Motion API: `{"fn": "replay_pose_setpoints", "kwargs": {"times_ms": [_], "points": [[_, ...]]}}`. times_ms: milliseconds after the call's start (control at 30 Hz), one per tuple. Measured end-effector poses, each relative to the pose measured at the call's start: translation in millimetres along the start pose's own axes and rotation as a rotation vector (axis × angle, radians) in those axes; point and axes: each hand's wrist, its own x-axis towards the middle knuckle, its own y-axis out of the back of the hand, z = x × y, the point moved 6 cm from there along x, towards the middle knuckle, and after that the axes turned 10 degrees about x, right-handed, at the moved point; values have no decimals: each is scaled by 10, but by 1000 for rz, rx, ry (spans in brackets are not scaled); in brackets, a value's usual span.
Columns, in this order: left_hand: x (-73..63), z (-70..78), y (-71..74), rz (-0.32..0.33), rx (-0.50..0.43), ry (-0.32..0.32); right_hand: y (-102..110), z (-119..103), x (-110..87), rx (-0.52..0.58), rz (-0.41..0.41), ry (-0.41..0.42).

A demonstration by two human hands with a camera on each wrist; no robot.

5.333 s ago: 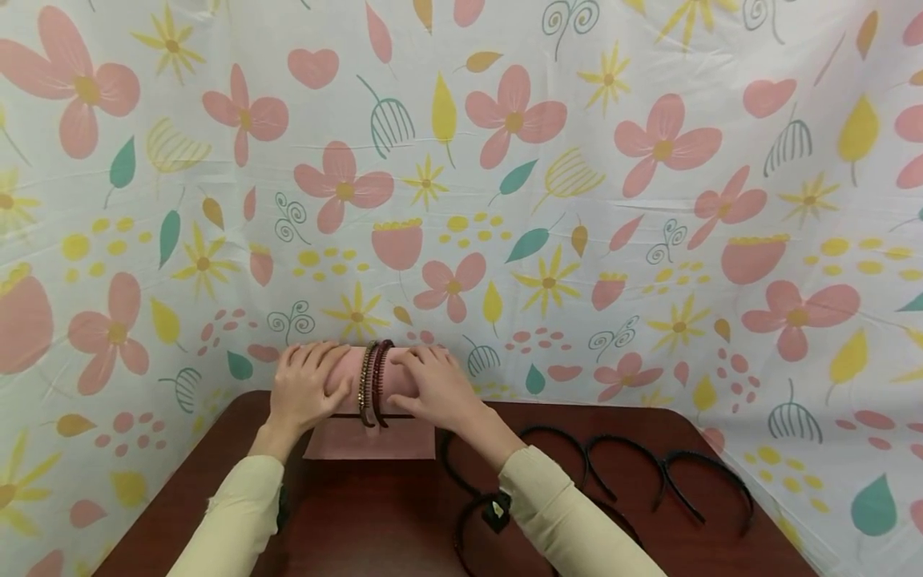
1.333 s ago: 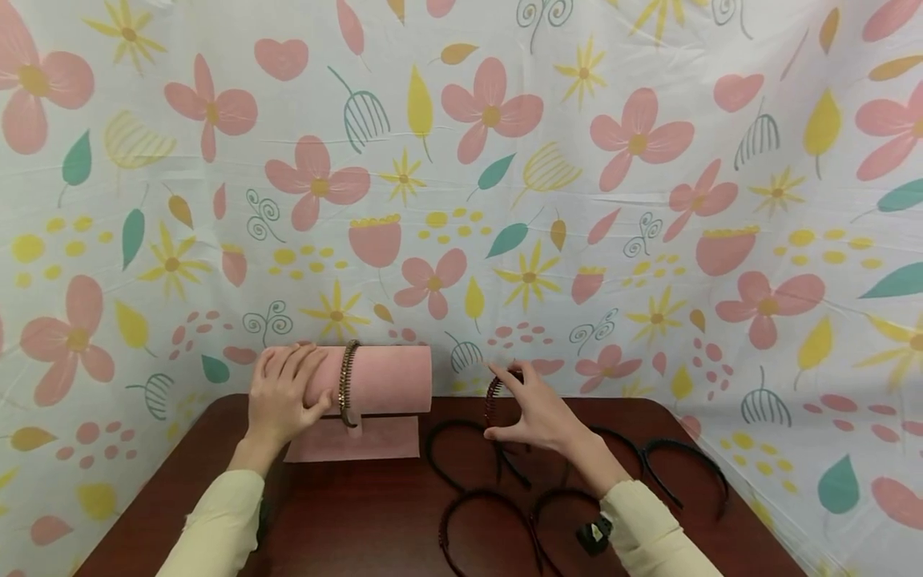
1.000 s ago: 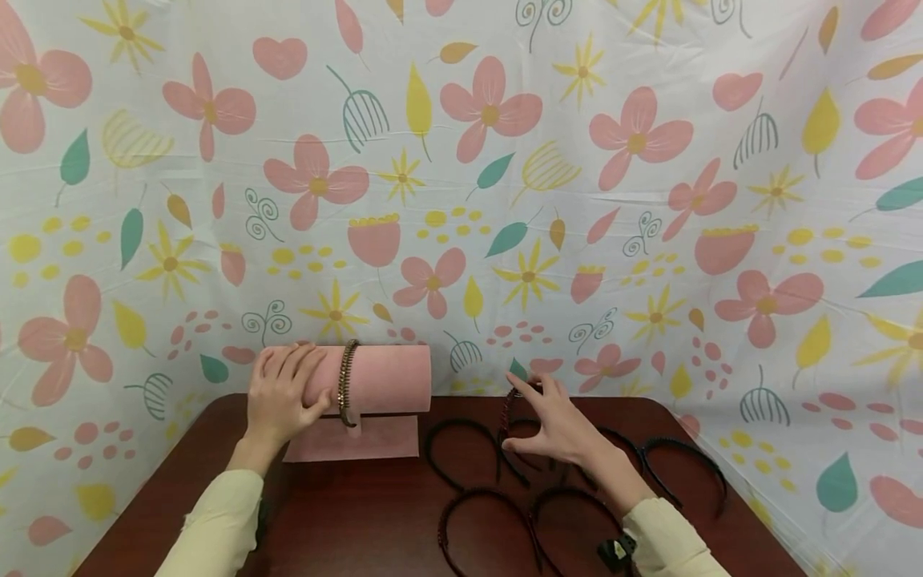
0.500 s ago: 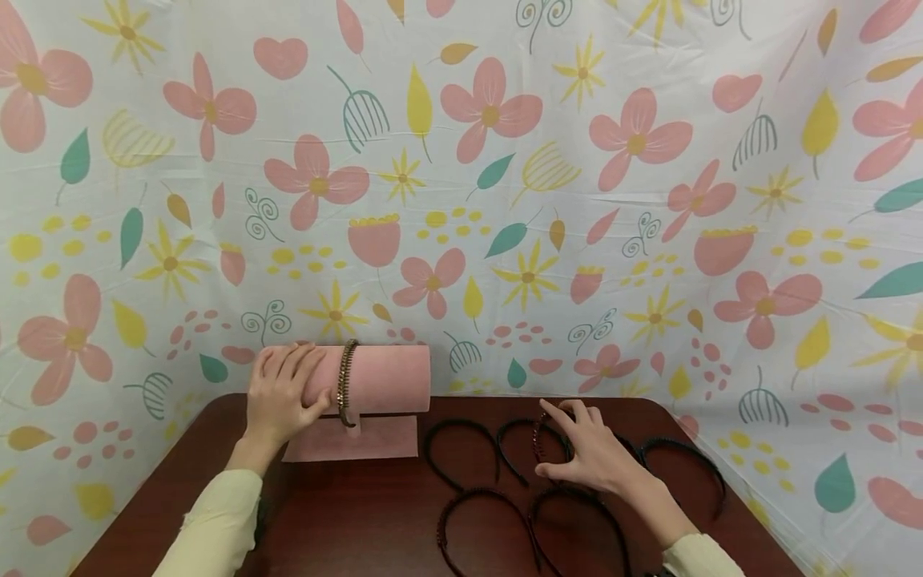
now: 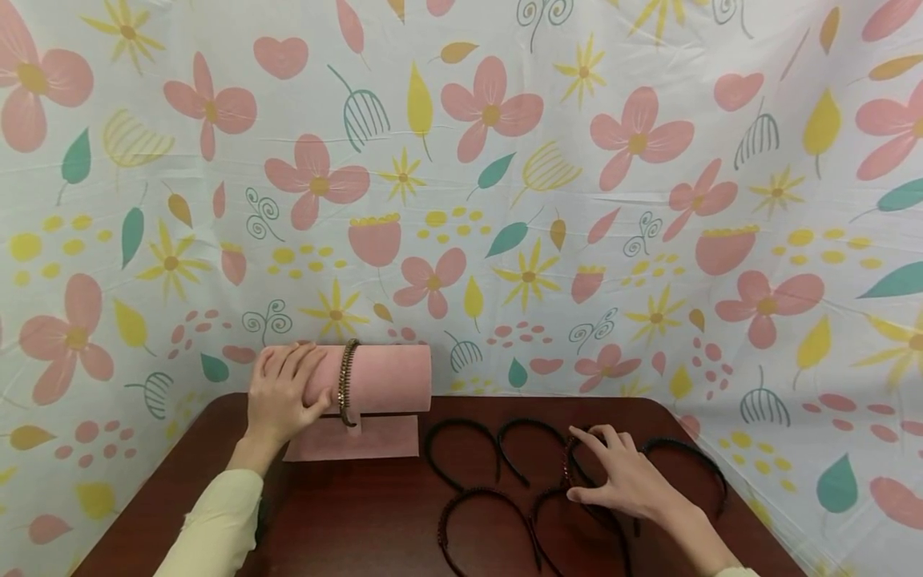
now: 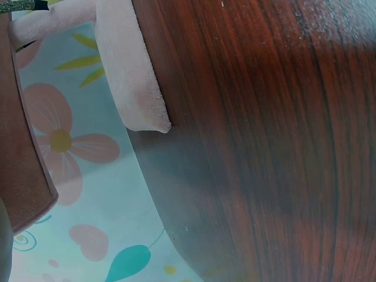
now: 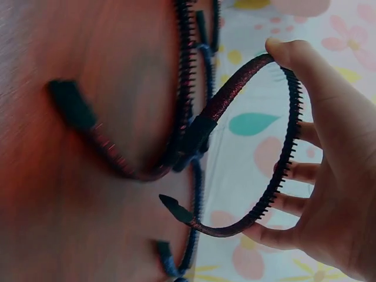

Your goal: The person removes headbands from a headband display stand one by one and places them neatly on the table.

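Observation:
A pink padded display stand (image 5: pixel 392 378) stands at the back of the table, with a gold toothed headband (image 5: pixel 344 385) round its roll. My left hand (image 5: pixel 283 394) holds the roll's left end, fingers over the top and thumb at the front. In the left wrist view the stand's base (image 6: pixel 132 76) shows, with the hand nearly out of sight. My right hand (image 5: pixel 629 478) grips a dark red glittery headband (image 7: pixel 226 94) between thumb and fingers. Its toothed inner side and both dark tips show in the right wrist view. In the head view this headband overlaps those lying below.
On the brown table (image 5: pixel 346 513), right of the stand, several dark headbands lie in two rows. A black headband (image 5: pixel 461 422) is nearest the stand, and another black headband (image 5: pixel 688 445) is at the far right. In front lies a dark red headband (image 5: pixel 479 491). Floral cloth (image 5: pixel 461 200) hangs behind.
The dark red headband, on the roll beside the gold one 5.3 s ago, has come off in my right hand. It has moved right and down over the table headbands. My left hand keeps its hold.

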Motion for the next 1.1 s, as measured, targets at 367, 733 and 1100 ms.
{"fn": "replay_pose_setpoints", "kwargs": {"times_ms": [367,733,1100], "points": [[-6,5,-7,1,8,0,-24,338,-255,44,-79,-105],[-10,8,-3,6,10,-2,-38,554,-463,57,-139,-180],[-17,-4,-11,3,2,4,-69,732,-569,113,-238,-243]]}}
